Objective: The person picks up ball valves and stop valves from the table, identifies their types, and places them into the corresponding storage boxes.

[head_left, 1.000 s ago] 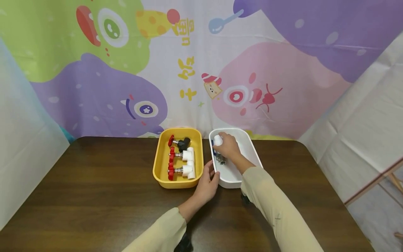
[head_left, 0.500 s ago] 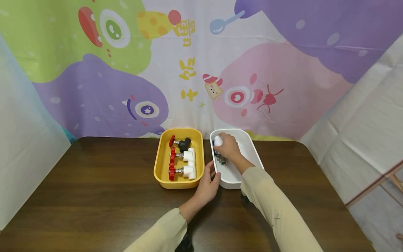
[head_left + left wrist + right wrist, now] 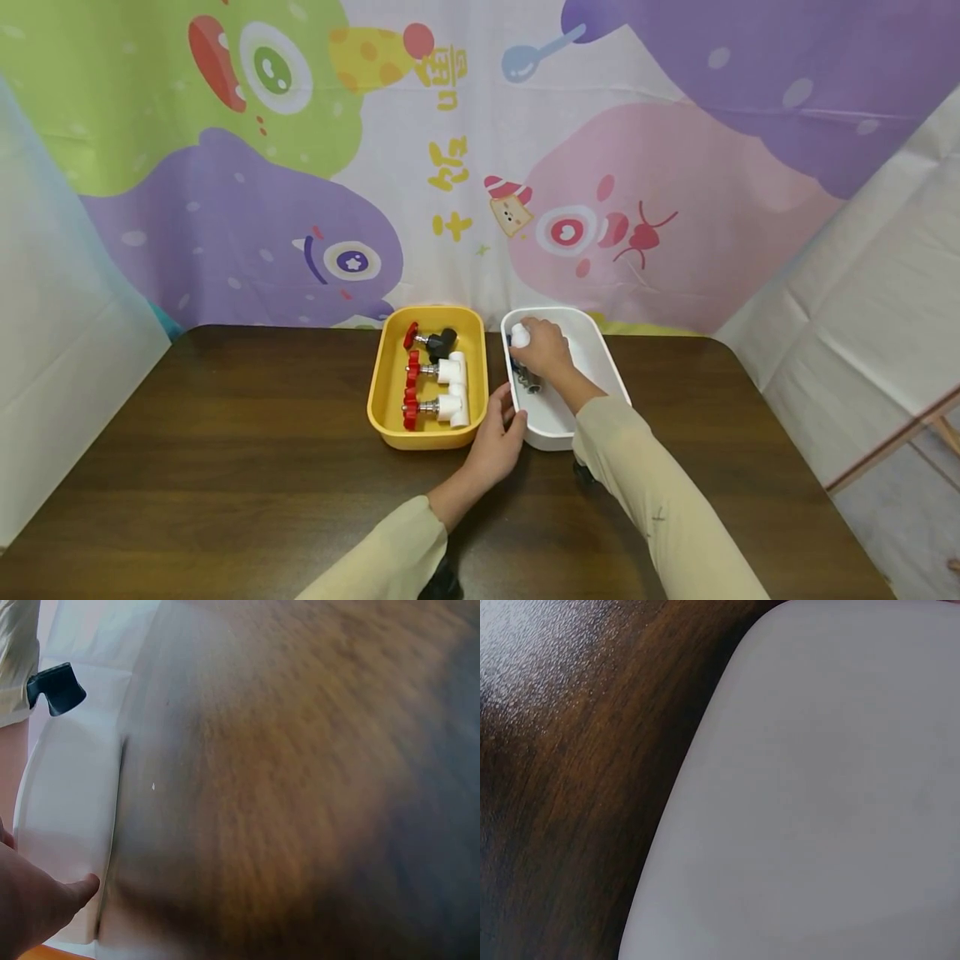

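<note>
In the head view my right hand [image 3: 544,348] reaches into the white tray [image 3: 600,360] and grips a white plastic pipe fitting [image 3: 519,336] at its left side. Most of the fitting is hidden by the fingers. A metal valve [image 3: 529,382] lies just below it, against the tray's left wall, with a bit of blue beside the hand. My left hand [image 3: 495,442] rests against the near left corner of the same tray, its fingers along the outer wall. In the left wrist view its thumb [image 3: 84,889] touches the white wall.
A yellow tray [image 3: 386,400] stands just left of the white one. In it lie two white valves [image 3: 447,387] and a black valve [image 3: 441,342], all with red handles. Both trays sit near the back edge of the dark wooden table [image 3: 225,467], before a cartoon-printed curtain [image 3: 450,267].
The view shifts very slightly. Both hands, the white fitting and the trays keep their places.
</note>
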{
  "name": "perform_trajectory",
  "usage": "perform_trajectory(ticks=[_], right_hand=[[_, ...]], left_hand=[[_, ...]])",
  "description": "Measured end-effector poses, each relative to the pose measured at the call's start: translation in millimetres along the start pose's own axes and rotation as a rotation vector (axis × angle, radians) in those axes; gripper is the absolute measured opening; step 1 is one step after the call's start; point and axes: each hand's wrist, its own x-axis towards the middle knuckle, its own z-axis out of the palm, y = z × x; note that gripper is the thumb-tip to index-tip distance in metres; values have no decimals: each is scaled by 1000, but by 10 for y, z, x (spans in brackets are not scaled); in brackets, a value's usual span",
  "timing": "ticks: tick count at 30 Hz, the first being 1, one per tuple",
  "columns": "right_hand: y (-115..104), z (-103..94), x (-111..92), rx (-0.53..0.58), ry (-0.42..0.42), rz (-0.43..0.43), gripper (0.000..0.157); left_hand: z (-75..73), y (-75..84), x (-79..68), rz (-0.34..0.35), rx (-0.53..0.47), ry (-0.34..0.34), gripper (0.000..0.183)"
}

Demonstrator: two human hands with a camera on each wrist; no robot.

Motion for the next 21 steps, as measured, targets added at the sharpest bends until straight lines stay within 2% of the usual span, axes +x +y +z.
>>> perform_trajectory(ticks=[4, 9, 11, 15, 21], right_hand=[[4, 2, -1, -10, 5, -13, 52], [-3, 5, 14, -20, 0, -17, 48], [-2, 1, 15, -29, -5, -12, 45], [-12, -11, 20, -37, -18, -6, 40], [-15, -10, 24, -47, -42, -8, 40]], left_hand=[[9, 7, -8, 32, -26, -3, 51], [-27, 183, -74, 31, -47, -19, 51], [-27, 172, -68, 30, -42, -23, 51], [-3, 7, -2, 37, -30, -12, 51], [-5, 5, -3, 25, -26, -16, 52]])
